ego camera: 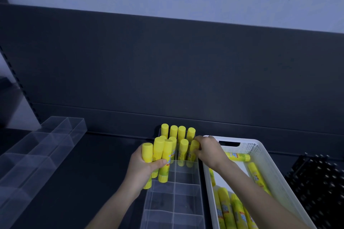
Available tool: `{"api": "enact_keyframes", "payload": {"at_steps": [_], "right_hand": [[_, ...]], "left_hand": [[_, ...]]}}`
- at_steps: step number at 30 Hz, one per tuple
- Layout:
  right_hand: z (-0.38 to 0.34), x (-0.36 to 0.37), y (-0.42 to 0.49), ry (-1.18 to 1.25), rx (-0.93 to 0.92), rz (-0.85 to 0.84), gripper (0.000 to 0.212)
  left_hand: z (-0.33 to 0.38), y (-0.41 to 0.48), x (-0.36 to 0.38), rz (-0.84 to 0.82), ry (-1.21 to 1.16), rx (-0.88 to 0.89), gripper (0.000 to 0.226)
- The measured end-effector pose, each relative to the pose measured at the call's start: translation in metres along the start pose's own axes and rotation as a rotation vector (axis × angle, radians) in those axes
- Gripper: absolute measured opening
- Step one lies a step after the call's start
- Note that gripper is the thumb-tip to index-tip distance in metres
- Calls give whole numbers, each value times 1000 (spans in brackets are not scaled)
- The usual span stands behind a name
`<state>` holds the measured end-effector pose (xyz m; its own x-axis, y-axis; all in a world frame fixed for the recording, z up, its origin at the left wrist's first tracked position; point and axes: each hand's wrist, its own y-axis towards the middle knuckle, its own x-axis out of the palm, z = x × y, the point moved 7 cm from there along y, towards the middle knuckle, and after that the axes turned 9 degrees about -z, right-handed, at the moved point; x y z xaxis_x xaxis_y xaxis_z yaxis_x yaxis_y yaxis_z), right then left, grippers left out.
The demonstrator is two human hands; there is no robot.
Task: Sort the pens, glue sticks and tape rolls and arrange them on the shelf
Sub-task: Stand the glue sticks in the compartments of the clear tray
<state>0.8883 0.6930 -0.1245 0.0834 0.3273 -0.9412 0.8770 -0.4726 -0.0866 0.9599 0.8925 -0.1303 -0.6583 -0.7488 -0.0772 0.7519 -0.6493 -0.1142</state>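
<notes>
"Hands: what did you log?"

"Left hand [143, 167] was wrapped around a bunch of three yellow glue sticks [158, 156], caps up, low in the centre of the frame, at the left wall of the clear divided organizer [186, 188]. Right hand [208, 150] had its fingers curled on one upright stick [193, 149] in the organizer's right column."

"Where were the other sticks?"

"Standing glue sticks [181, 134] sat in the organizer's far compartments, centre frame (caps up; the count was unclear behind the hands). Loose glue sticks [229, 208] lay flat in the white basket [260, 152], lower right, just beside the organizer."

"Surroundings?"

"Organizer and basket sat on the dark shelf [93, 163]. A second clear organizer [46, 147] stood well apart at the left of the frame. A black mesh item [316, 182] lay at the right edge, near the basket; what it was, I could not tell."
</notes>
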Motion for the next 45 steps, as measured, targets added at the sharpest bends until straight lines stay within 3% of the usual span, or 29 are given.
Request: {"api": "enact_keyframes", "payload": {"at_steps": [14, 17, 20, 23, 29, 31, 34, 37, 41, 45], "right_hand": [[-1, -5, -7, 35, -11, 21, 27], [-12, -21, -19, 45, -36, 91, 25], [-41, -35, -38, 275, -118, 122, 29], [-76, -30, -50, 540, -242, -26, 7], [-95, -14, -42, 675, -276, -93, 13], [-91, -18, -38, 670, -234, -12, 6], [-82, -15, -32, 536, -162, 100, 12], [-84, 6, -28, 406, -140, 48, 5], [-86, 27, -26, 305, -153, 19, 23], [-88, 31, -26, 291, -169, 6, 22]], "left_hand": [[0, -1, -2, -4, -16, 19, 30], [-1, -1, -6, -2, -30, 18, 29], [-2, -1, -7, -20, -54, 12, 29], [0, -1, -7, -51, -67, 22, 29], [2, -5, -18, -106, -67, 53, 23], [0, -7, -33, -47, -103, 50, 18], [-3, -11, -51, 10, -90, 41, 13], [-9, -12, -59, 4, -50, 32, 15], [-16, -13, -57, -48, -61, 30, 18], [-18, -13, -53, -70, -51, 17, 22]]}}
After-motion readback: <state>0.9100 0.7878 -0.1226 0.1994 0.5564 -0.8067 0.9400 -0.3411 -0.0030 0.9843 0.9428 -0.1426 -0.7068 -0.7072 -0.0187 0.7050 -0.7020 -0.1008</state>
